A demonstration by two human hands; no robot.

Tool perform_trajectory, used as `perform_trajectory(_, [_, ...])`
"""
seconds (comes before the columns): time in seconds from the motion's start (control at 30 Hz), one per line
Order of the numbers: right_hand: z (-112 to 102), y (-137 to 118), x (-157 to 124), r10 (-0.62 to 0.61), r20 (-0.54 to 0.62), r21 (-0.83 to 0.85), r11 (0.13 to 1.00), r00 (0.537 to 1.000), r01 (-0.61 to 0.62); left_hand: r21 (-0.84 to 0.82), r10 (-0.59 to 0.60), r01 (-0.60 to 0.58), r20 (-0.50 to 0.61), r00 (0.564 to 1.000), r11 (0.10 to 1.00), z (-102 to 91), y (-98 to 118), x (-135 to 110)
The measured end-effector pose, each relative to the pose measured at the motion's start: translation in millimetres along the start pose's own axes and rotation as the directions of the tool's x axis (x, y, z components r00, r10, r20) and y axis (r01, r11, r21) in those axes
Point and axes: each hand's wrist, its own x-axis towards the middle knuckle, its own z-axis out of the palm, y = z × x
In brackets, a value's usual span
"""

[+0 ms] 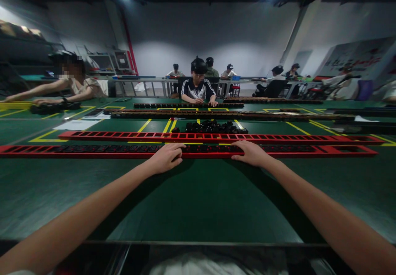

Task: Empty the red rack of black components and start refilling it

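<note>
A long red slotted frame (208, 155) lies crosswise on the green table, with black square pieces (123, 148) sitting in many of its slots. My left hand (165, 158) is closed on this frame left of its middle, fingers over the slots and thumb by the near rail. To the right, my right hand (252, 153) grips the same frame, its fingers on top and its thumb at the near edge. The undersides of both hands are hidden. Just beyond lies a second red slotted frame (309, 139), its slots showing no black pieces.
Behind the frames is a heap of loose black parts (213, 127). Long dark strips (278, 116) lie farther back, with white paper sheets (81, 125) at left. A co-worker (198, 86) sits across the table; another person (77, 81) reaches over it at left. Yellow tape marks the tabletop.
</note>
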Motion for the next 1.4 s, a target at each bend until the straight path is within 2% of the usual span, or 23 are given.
perform_trajectory(0.17, [-0.8, -1.1, 0.4, 0.003, 0.011, -0.003, 1.0, 1.0, -0.003, 0.015, -0.033, 0.032, 0.021, 0.999, 0.999, 0.0, -0.9, -0.7])
perform_trajectory(0.47, [-10.4, -4.2, -0.8, 0.006, 0.077, 0.013, 1.0, 0.997, -0.007, 0.051, -0.055, 0.057, -0.032, 0.998, 0.997, -0.2, 0.3, 1.0])
perform_trajectory(0.63, [-22.6, 19.8, -4.0, 0.052, 0.149, 0.041, 0.997, 0.987, -0.059, 0.114, -0.084, 0.092, -0.075, 0.994, 0.989, -2.9, -0.5, 1.6])
perform_trajectory(0.8, [-33.4, 50.9, -12.6, 0.183, 0.213, -0.013, 0.983, 0.96, -0.185, 0.135, -0.122, 0.131, -0.076, 0.99, 0.982, -6.7, 0.7, 0.4])
perform_trajectory(0.93, [-34.5, 53.0, -16.9, 0.117, 0.183, 0.02, 0.992, 0.976, -0.122, 0.162, -0.156, 0.169, -0.086, 0.984, 0.972, -6.8, 1.3, -0.3])
perform_trajectory(1.2, [-14.7, 24.8, -7.5, 0.016, 0.063, 0.054, 0.998, 0.998, -0.019, 0.115, -0.18, 0.194, -0.128, 0.975, 0.974, -0.8, -16.8, -4.3])
perform_trajectory(1.4, [-6.4, 22.1, -6.0, 0.008, 0.017, 0.067, 0.998, 1.0, -0.009, 0.029, -0.164, 0.168, -0.119, 0.979, 0.985, 1.9, -20.3, -8.2])
